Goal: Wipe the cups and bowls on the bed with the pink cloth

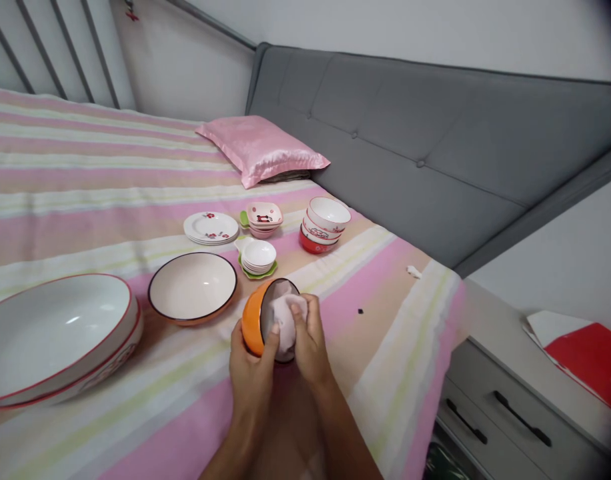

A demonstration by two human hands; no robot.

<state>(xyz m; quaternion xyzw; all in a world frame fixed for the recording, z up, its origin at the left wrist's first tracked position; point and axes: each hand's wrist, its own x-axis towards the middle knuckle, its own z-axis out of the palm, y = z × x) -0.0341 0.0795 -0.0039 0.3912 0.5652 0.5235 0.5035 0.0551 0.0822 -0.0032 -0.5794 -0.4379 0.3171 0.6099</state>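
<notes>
An orange bowl [254,319] with a dark rim is tilted on its side above the bed, its opening facing right. My left hand [253,363] grips it from below and the left, with the thumb over the rim. Bunched in my right hand [311,340] is a pale pink cloth [286,320], pressed into the bowl's mouth. The cloth hides most of the inside of the bowl. Just left of my hands lies a shallow cream dish [193,287] with a black rim.
Large red-rimmed bowls [60,333] are nested at left. Behind stand stacked flowered plates [210,228], pink dishes [264,217], small white dishes [259,253] and stacked red-and-white bowls [328,220]. A pink pillow [265,147] lies by the grey headboard [385,120]. A drawer cabinet [510,400] stands right.
</notes>
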